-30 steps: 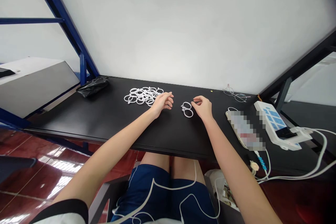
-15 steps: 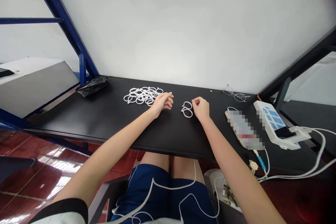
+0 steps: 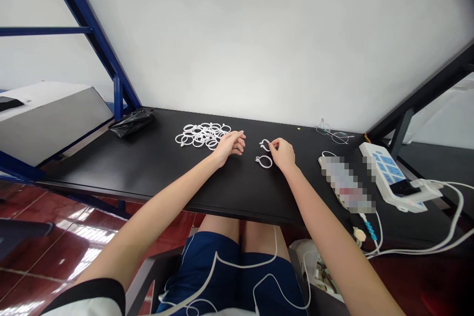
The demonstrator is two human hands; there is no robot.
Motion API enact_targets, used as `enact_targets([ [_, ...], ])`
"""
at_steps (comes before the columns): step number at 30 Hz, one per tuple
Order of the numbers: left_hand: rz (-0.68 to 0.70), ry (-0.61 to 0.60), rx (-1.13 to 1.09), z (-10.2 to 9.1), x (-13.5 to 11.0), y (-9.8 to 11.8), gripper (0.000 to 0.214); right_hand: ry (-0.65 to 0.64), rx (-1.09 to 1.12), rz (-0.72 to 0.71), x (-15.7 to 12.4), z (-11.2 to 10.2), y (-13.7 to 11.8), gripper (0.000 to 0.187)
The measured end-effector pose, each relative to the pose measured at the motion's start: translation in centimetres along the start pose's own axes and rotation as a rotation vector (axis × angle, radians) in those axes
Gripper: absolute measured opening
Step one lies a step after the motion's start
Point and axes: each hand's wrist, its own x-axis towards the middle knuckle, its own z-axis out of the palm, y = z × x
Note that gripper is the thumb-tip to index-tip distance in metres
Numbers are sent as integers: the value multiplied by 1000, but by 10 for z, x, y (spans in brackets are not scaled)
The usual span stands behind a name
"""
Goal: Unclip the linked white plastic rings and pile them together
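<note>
A heap of several white plastic rings lies on the black table. My left hand rests on the table just right of the heap, fingers loosely curled and holding nothing I can see. My right hand pinches one white ring and holds it slightly above the table. Another white ring lies flat on the table just below and left of that hand.
A crumpled black bag sits at the table's back left. Wire-framed glasses lie at the back right. A white device, a white power strip and white cables fill the right side.
My right hand has closed on one ring and lifted it off the other, which stays on the table. My left hand has hardly moved.
</note>
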Motion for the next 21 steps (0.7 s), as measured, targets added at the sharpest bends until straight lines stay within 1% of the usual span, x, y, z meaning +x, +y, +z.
enact_targets([
  [2, 13, 9, 24, 1, 0, -1, 33, 22, 75, -22, -1, 0, -1, 13],
  [4, 65, 9, 83, 2, -1, -3, 33, 26, 163, -53, -2, 1, -4, 16],
  [5, 118, -4, 143, 4, -3, -4, 38, 15, 210, -70, -3, 1, -6, 18],
  [8, 340, -90, 388, 9, -8, -11, 72, -84, 357, -131, -8, 4, -14, 25],
  [9, 408, -124, 454, 11, -10, -14, 79, -137, 407, -152, -10, 5, -17, 27],
  [10, 459, -152, 495, 13, -12, -16, 80, -193, 456, -170, -12, 7, -20, 29],
  [12, 538, -177, 537, 17, -14, -20, 73, -292, 547, -189, -15, 9, -25, 32],
  [15, 597, -132, 556, 20, -15, -21, 62, -371, 648, -177, -20, 10, -32, 33],
  [18, 605, -88, 574, 20, -15, -18, 55, -406, 701, -157, -24, 8, -37, 32],
  [21, 619, -81, 622, 18, -13, -18, 45, -399, 714, -152, -24, 5, -38, 30],
])
